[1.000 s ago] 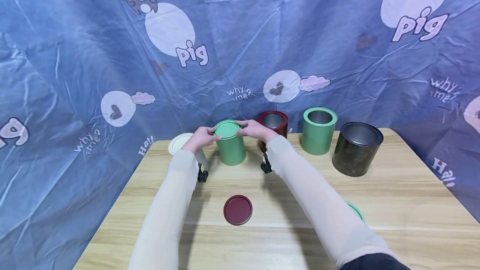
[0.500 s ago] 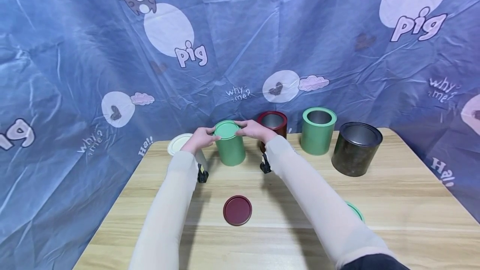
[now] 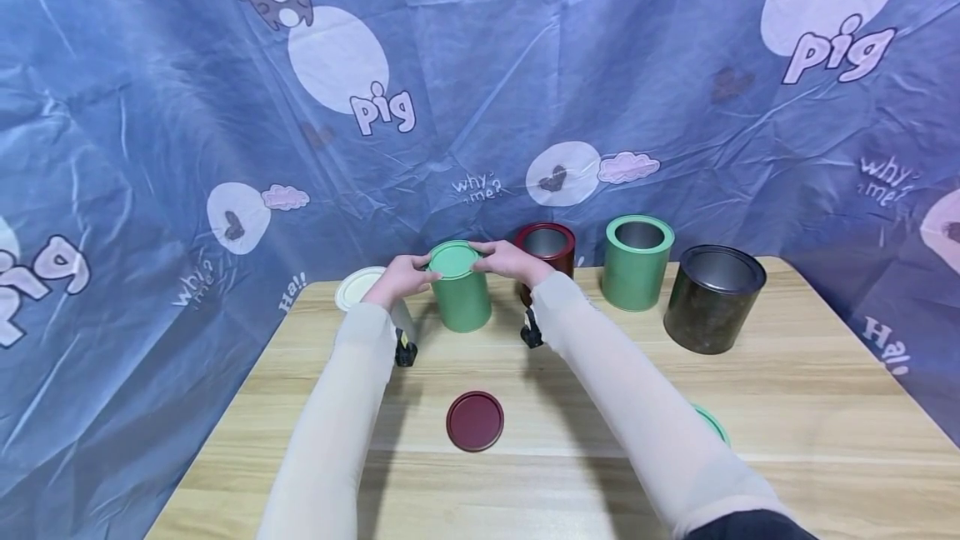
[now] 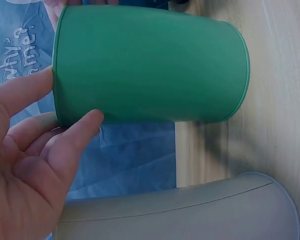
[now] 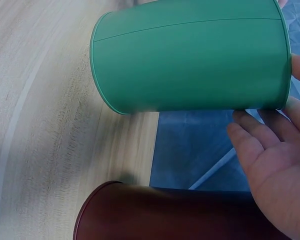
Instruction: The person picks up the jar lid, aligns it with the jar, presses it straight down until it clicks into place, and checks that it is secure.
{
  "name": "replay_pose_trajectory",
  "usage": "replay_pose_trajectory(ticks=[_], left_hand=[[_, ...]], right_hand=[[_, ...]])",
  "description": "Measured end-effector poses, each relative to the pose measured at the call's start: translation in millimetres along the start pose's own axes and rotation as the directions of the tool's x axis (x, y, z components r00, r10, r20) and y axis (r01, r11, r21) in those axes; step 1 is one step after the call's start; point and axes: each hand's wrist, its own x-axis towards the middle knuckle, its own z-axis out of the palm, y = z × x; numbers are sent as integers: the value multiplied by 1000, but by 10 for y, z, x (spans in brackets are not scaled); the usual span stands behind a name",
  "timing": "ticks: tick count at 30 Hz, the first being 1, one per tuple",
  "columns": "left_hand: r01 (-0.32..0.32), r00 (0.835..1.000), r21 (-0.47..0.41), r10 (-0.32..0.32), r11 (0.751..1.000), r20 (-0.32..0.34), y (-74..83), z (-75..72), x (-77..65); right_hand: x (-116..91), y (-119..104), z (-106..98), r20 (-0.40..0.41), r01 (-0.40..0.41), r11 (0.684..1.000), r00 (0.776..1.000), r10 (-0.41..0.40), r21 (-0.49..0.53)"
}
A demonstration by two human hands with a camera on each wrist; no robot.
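Note:
A green can [image 3: 462,303] stands upright at the back of the table, a matching green lid [image 3: 453,259] in its top. My left hand [image 3: 403,277] grips the can's rim from the left, thumb at the front edge. From the right, my right hand [image 3: 512,260] holds the same rim, with its thumb also in front. In the left wrist view, a fingertip of the left hand [image 4: 35,165] lies along the can's side [image 4: 150,65]. The right wrist view shows several fingers of the right hand [image 5: 282,160] against the can's side [image 5: 190,65], just below the rim.
A white can [image 3: 358,286] with its lid stands close on the left. To the right are an open dark red can [image 3: 546,240], another open green can [image 3: 636,273] and an open black can [image 3: 711,307]. A dark red lid [image 3: 476,421] lies in front; another green lid [image 3: 711,422] is partly behind the right sleeve.

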Motion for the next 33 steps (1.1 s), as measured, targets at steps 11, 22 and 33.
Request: replay_pose_trajectory(ticks=[11, 22, 33], left_hand=[[-17, 1000, 41, 18, 999, -15, 6, -2, -3], [-36, 999, 50, 36, 998, -9, -7, 2, -10], [-71, 997, 68, 72, 995, -16, -46, 15, 18]], right_hand=[[-15, 1, 8, -3, 16, 1000, 1000, -16, 23], [-11, 16, 24, -9, 15, 999, 1000, -15, 29], [7, 45, 50, -25, 3, 1000, 1000, -3, 30]])
